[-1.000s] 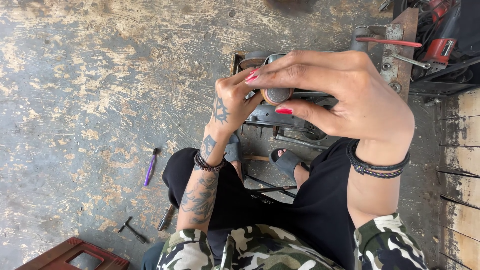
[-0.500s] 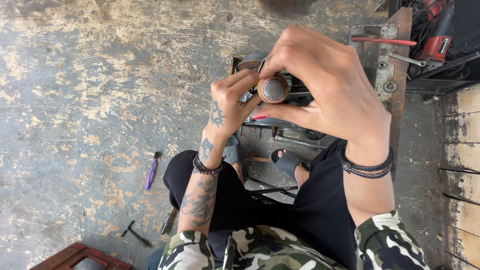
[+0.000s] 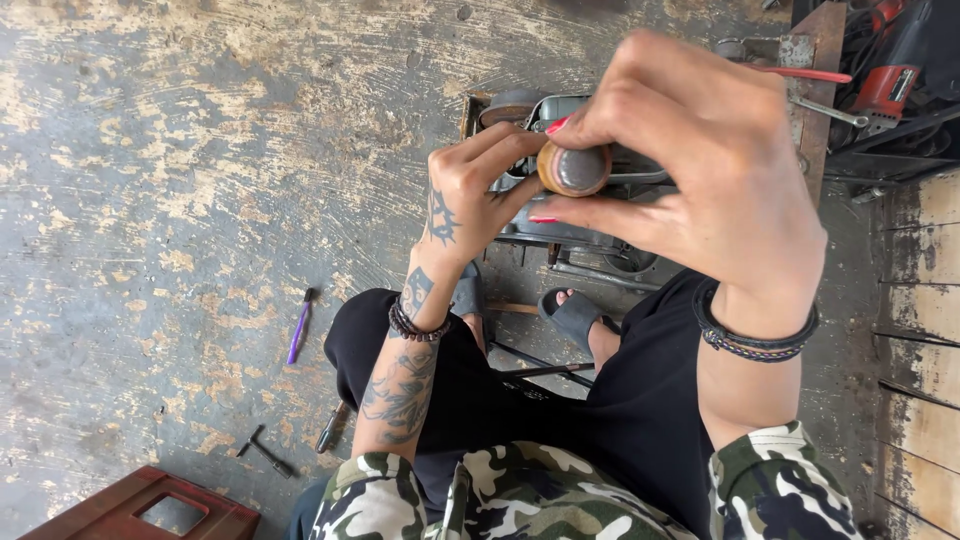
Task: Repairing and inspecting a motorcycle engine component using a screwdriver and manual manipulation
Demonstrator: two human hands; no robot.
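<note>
Both hands hold one small round object (image 3: 574, 168), brown at the rim with a dark grey face, raised close to the camera. My left hand (image 3: 470, 195) pinches its left side with the fingertips. My right hand (image 3: 700, 170) wraps over it from the right, thumb beneath and fingers on top. Below the hands sits a grey metal machine (image 3: 600, 225) on the floor, partly hidden by them. I am seated, with my feet in grey sandals (image 3: 575, 315) beside the machine.
A purple-handled tool (image 3: 298, 328) lies on the worn concrete floor at left. A small dark hammer (image 3: 262, 450) and a screwdriver (image 3: 332, 428) lie nearer me. A red-brown stool (image 3: 130, 510) is at bottom left. Red tools (image 3: 885, 85) and a wooden board are at upper right.
Both hands have lifted the round object closer to the camera. The right hand has turned so the object's dark face shows between thumb and fingers.
</note>
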